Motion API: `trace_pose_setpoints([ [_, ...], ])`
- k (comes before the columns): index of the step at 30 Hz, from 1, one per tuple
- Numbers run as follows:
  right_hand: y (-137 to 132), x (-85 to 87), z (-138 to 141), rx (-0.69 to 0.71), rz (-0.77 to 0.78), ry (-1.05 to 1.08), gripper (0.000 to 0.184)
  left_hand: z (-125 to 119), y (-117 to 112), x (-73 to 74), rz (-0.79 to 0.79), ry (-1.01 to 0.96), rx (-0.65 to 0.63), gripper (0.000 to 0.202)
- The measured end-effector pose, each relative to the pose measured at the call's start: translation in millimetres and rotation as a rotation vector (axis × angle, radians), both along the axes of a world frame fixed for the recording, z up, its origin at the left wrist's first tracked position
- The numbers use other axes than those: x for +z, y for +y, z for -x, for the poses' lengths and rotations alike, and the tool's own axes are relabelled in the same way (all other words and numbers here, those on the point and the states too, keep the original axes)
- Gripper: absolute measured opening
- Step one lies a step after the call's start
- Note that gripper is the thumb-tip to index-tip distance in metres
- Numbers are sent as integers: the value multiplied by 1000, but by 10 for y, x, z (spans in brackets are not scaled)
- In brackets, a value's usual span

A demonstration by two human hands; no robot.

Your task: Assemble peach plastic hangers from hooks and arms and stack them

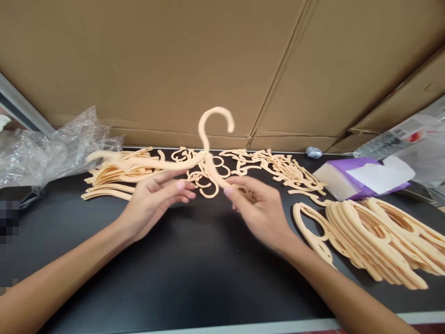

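A cream plastic clothes hanger (pixel 216 111) is held up in the middle of the head view, hook upward. One arm of it stretches left and looks blurred; the other slopes down to the right. My right hand (pixel 259 204) pinches the lower right arm between thumb and fingers. Just under the left-hand arm is my left hand (pixel 156 199), its thumb and fingers apart and gripping nothing; whether a fingertip touches the arm I cannot tell. Behind the hands lie loose hanger hooks (pixel 208 191) on the black table (pixel 194 273).
Several hanger arms (pixel 111 190) are heaped at left beside crumpled clear plastic wrap (pixel 69 144). More small cream pieces (pixel 285 169) lie back right. Stacked hanger parts (pixel 368 241) sit at right, near a purple tissue pack (pixel 361 178). Cardboard (pixel 156 60) walls the back.
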State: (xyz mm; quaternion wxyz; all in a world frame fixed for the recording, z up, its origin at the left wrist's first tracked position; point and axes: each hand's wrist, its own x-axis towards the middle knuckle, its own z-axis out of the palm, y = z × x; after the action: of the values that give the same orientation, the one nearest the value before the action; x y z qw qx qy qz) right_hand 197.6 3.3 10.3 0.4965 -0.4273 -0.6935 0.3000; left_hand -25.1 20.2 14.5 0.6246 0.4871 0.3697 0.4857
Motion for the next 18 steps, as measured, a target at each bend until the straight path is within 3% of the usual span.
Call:
trace_pose_setpoints([
  [6, 167, 100, -247, -256, -50, 16, 18, 255, 168, 213, 20, -56, 373, 52],
  [10, 180, 118, -300, -238, -60, -3, 17, 297, 235, 236, 3, 91, 461, 48],
  [13, 142, 130, -268, -157, -32, -56, 15, 283, 236, 187, -117, 158, 497, 52],
  [16, 118, 147, -236, -124, -56, -126, 14, 275, 190, 113, -341, 436, 513, 67],
  [18, 116, 156, -230, -121, -63, -133, 14, 259, 133, 69, -532, 755, 451, 59],
])
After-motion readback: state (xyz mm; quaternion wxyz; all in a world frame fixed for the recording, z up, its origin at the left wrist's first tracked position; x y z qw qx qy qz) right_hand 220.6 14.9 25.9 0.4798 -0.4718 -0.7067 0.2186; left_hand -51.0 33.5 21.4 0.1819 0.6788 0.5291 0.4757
